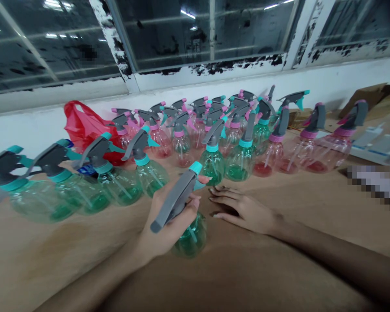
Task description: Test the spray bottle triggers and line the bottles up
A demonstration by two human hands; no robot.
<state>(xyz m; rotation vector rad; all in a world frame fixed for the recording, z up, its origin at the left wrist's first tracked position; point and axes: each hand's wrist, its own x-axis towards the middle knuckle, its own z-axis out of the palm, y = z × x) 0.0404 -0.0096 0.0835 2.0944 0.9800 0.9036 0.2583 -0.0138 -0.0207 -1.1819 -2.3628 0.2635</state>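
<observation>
My left hand (169,221) is wrapped round the neck of a green spray bottle (191,238) with a grey and teal spray head, near the middle of the table. The bottle's collar is hidden by my fingers. To its right, my right hand (243,210) rests palm down on the table with its fingers spread, holding nothing. Just beyond my hands stand two more green bottles, one (212,164) behind the held one and another (238,164) beside it.
Several green bottles (117,186) line the left side. Behind are many pink and green bottles, with pink ones (268,158) reaching right. A red plastic bag (84,130) lies at the back left, a cardboard box (370,102) at the back right. Windows rise behind.
</observation>
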